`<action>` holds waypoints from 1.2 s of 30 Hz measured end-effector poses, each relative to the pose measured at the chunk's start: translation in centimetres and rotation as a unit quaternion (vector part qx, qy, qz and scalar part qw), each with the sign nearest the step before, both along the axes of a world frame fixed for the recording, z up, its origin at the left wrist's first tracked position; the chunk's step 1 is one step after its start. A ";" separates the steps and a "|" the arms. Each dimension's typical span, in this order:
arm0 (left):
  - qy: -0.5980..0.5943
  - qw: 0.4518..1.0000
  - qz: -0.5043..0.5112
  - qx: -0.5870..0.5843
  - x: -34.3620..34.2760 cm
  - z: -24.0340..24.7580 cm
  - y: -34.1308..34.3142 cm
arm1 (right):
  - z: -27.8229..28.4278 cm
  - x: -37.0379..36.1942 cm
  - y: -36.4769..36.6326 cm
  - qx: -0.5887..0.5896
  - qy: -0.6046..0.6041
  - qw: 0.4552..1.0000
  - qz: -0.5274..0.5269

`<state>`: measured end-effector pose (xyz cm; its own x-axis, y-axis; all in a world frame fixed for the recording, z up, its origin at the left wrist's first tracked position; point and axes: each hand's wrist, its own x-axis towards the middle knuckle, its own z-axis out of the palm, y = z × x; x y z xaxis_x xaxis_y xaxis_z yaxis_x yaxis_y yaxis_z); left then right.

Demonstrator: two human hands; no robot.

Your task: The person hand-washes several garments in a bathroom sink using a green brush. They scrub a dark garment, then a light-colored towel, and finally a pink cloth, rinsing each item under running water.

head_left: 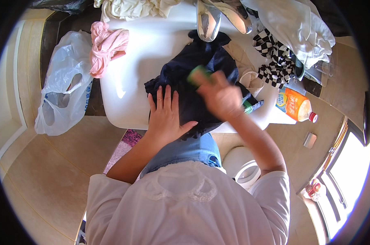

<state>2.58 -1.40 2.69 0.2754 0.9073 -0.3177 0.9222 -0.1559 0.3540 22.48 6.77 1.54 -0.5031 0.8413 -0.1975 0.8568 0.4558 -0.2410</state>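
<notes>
A dark navy garment point(207, 51) lies bunched over the near side of a white sink point(121, 77), some of it hanging at the front rim. My left hand point(164, 118) rests flat on its lower left part, fingers spread and thumb out. Over the middle of the cloth, my right hand point(224, 98) is closed round a small green block point(196, 75). Motion blurs that hand, so I cannot tell whether the block is soap or a brush. Beside the garment, beige cloth point(250, 79) lies to its right. A shiny metal faucet point(209, 22) reaches over its far end.
Pink cloth point(107, 49) drapes the sink's left rim, next to a white plastic bag point(66, 77). Cream cloth point(136, 8) lies at the back. On the right are white cloth point(293, 30), checkered cloth point(275, 67) and an orange bottle point(297, 105). A toilet point(236, 159) stands below right.
</notes>
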 end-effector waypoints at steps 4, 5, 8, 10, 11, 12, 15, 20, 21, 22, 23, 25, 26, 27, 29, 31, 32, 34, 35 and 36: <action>-0.002 1.000 -0.001 0.001 -0.1 -0.2 -0.3 | -0.7 -1.1 -1.3 -0.097 -0.115 0.988 0.025; 0.000 1.000 -0.004 0.003 -0.2 -0.2 -0.5 | -1.7 1.2 0.8 -0.109 -0.187 0.976 -0.017; -0.005 1.000 -0.004 0.020 -0.1 -0.5 -0.2 | -3.5 6.8 4.0 0.083 -0.185 0.973 -0.111; -0.005 1.000 0.001 0.023 -0.2 -0.6 -0.1 | -1.7 5.5 4.1 0.080 -0.149 0.975 -0.147; -0.002 1.000 0.004 0.020 -0.2 -0.5 -0.1 | -0.2 2.9 2.9 0.032 -0.112 0.986 -0.118; -0.005 1.000 0.003 0.014 -0.1 -0.4 -0.2 | 0.2 1.4 0.9 -0.001 -0.003 0.998 -0.055; -0.004 1.000 0.005 0.003 -0.2 -0.4 -0.2 | 0.7 -1.7 -3.0 -0.080 0.023 0.994 0.064; -0.013 1.000 0.001 0.022 -0.3 -0.6 -0.1 | -3.8 7.1 3.9 0.092 -0.177 0.974 -0.106; -0.016 1.000 0.000 0.023 -0.3 -0.6 -0.3 | -4.2 7.7 4.2 0.091 -0.157 0.971 -0.156; -0.013 1.000 0.002 0.019 -0.3 -0.7 -0.1 | -2.5 5.8 3.7 0.105 -0.141 0.974 -0.143; -0.003 1.000 0.004 0.016 -0.3 -0.5 -0.1 | -1.0 3.2 2.7 0.070 -0.087 0.986 -0.127; -0.007 1.000 0.002 0.009 -0.2 -0.5 -0.2 | -0.9 -0.1 -0.6 0.020 0.102 0.994 0.020; -0.011 1.000 0.000 0.010 -0.3 -0.6 -0.2 | -1.3 -1.5 -2.2 -0.035 0.119 0.988 0.092; -0.011 1.000 0.000 0.013 -0.4 -0.7 -0.2 | -1.2 -2.3 -2.6 -0.062 0.117 0.989 0.062; -0.013 1.000 -0.003 0.014 -0.3 -0.7 0.0 | -2.7 -1.2 0.5 -0.067 -0.154 0.985 0.037; -0.020 1.000 -0.005 0.018 -0.4 -0.7 0.1 | -4.1 2.7 3.7 -0.019 -0.127 0.992 -0.010; -0.020 1.000 0.000 0.022 -0.5 -0.8 0.1 | -4.1 3.3 4.5 -0.014 -0.136 0.988 -0.065; -0.025 1.000 0.006 0.016 -0.3 -0.7 0.0 | -4.0 4.4 5.4 0.104 -0.133 0.977 -0.128; -0.026 1.000 0.009 0.008 -0.3 -0.4 0.0 | -3.7 4.7 5.2 0.091 -0.092 0.979 -0.158; -0.025 1.000 0.011 0.001 -0.2 -0.3 0.1 | -3.2 3.5 4.4 0.070 -0.021 0.991 -0.110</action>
